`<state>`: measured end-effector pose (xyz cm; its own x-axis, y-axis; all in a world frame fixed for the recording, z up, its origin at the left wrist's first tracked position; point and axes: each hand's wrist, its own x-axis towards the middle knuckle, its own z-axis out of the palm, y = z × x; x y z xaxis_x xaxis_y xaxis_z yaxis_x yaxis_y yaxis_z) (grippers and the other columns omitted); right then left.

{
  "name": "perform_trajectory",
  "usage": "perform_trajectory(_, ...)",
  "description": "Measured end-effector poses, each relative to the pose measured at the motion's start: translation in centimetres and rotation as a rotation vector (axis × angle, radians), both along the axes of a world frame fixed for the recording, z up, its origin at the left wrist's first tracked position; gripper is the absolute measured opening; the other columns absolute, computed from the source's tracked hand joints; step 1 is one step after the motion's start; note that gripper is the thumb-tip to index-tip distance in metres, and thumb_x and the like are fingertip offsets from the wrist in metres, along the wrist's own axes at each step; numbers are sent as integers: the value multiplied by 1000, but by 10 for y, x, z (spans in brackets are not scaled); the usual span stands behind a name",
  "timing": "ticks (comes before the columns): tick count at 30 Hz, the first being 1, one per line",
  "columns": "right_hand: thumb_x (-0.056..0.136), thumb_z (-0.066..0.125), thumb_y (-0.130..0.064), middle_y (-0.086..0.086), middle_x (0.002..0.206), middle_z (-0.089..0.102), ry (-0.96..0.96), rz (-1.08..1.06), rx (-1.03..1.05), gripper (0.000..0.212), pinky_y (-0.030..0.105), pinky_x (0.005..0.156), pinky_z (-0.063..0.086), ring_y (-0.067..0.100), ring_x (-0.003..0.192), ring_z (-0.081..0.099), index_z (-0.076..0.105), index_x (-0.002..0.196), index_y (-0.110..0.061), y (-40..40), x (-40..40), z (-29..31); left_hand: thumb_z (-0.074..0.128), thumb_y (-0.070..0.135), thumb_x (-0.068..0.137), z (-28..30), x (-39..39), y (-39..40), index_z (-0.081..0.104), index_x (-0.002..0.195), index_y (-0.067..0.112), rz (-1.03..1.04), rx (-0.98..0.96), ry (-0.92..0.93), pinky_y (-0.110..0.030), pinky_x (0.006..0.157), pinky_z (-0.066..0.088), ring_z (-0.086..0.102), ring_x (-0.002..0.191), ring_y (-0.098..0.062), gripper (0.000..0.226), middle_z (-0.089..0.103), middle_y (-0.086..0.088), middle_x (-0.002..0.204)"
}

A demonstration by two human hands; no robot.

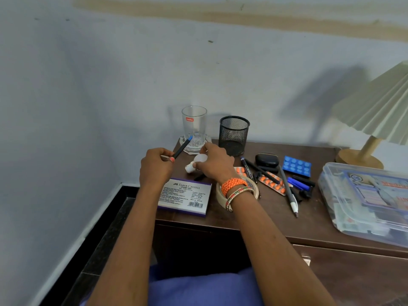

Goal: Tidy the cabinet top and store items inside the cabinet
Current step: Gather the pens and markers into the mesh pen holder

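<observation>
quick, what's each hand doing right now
Left hand: gripping a black pen with a blue cap.
Right hand: fingers curled round a small white bottle on the cabinet top.

Both forearms reach forward and a little upward from the bottom edge, bare, and come closer to each other toward the hands. The left hand (pixel 155 167) has its back to the camera, the fingers curled inward and the thumb pressed against them in a pinch. The right hand (pixel 215 164), just beside it and slightly further forward, is turned palm down, with the fingers bent and the knuckles raised. The right wrist carries an orange woven band and thin bangles. The left wrist is bare.
</observation>
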<state>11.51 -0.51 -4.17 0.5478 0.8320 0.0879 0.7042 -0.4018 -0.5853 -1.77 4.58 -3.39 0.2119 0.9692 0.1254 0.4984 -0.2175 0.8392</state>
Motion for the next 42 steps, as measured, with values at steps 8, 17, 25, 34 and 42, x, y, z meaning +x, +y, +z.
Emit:
perform_trajectory(8,82,66,-25,10,127,56,43,25,-52,41,42,107,30,28,122,49,54,119,-13,6,-1,-4,58,12,90,-5,6,2,65,108,13,-50,16,68,-30,74,41,55,89,-18,19,66,-12,108)
perform_trajectory(17,83,65,-20,13,125,57,43,70,-33,38,43,103,39,29,117,52,55,118,-11,5,2,-3,59,12,89,-9,11,4,65,105,14,-46,38,93,-31,76,44,57,88,-20,18,66,-11,105)
perform_trajectory(25,83,65,-20,12,127,56,55,69,-20,42,38,100,39,28,119,51,54,123,-11,7,6,-5,59,11,89,-13,13,6,65,105,14,-30,57,106,-30,73,44,54,85,-18,17,66,-11,106)
perform_trajectory(34,83,65,-24,11,126,57,0,32,-18,48,44,104,34,29,120,51,49,126,-13,4,10,-4,58,11,89,-8,16,2,66,103,15,-54,127,110,-31,73,46,57,84,-20,17,67,-9,102)
perform_trajectory(42,83,54,-18,7,123,58,-171,-293,74,35,46,102,25,30,121,46,61,116,-28,-37,50,28,57,9,89,-1,36,-16,68,101,20,-158,158,27,-34,82,50,62,95,-22,20,67,-5,107)
